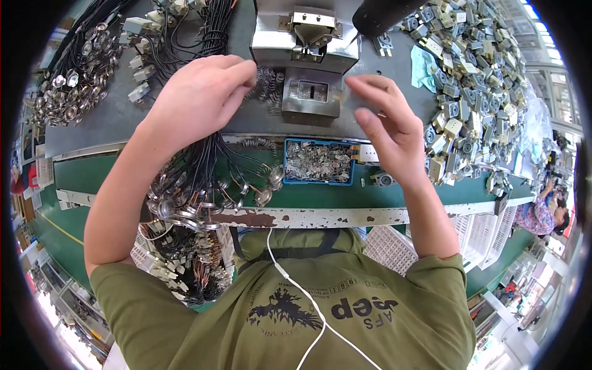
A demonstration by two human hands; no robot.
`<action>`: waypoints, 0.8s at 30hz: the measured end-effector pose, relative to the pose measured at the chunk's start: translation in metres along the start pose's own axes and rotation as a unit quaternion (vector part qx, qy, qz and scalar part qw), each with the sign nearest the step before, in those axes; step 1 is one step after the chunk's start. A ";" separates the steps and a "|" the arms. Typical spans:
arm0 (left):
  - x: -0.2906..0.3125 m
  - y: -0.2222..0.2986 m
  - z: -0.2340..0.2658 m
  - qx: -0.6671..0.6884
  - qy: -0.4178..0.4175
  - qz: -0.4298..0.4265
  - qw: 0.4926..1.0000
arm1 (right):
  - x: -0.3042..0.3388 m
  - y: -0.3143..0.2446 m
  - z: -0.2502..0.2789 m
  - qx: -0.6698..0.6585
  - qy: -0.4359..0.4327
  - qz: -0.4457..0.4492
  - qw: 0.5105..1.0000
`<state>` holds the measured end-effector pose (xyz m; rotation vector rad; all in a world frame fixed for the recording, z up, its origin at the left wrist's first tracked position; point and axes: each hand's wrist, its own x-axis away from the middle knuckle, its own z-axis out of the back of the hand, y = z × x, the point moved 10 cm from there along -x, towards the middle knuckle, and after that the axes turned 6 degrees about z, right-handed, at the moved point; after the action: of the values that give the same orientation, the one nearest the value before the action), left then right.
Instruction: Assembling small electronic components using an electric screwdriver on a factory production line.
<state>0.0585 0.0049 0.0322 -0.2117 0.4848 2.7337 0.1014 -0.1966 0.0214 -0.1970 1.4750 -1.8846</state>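
Note:
My left hand [200, 92] is bent over the left side of the metal bench, its fingers curled together beside a pile of small coil springs [268, 86]. What its fingertips hold, if anything, is hidden. My right hand [394, 126] is raised at the right of a metal fixture block [311, 95] with a slotted recess. Its thumb and forefinger stand apart, slightly smeared by motion, and no thing shows clearly between them. Behind the block stands a metal press head [311, 34]. In front of it lies a blue tray [318, 183] full of small metal parts.
Black cables [206, 157] with round metal ends hang over the bench's front edge at left; more ring-ended cables [74, 86] lie far left. A heap of grey and cream switch-like housings [468, 92] covers the right side. A dark cylinder [373, 18] juts in above. White baskets [391, 246] stand below.

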 end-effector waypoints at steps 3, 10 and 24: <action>-0.001 -0.008 -0.002 0.039 -0.024 0.050 0.998 | -0.001 -0.009 0.002 0.046 0.018 0.093 0.994; 0.001 -0.006 -0.003 0.056 -0.044 0.050 0.996 | -0.001 -0.017 0.002 0.127 0.005 0.122 0.984; -0.001 -0.017 0.020 0.125 -0.010 0.115 0.985 | -0.018 0.005 -0.031 0.310 -0.052 0.164 0.935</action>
<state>0.0639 0.0270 0.0457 -0.0671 0.8899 2.8543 0.1006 -0.1617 0.0127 0.2333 0.7274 -1.9215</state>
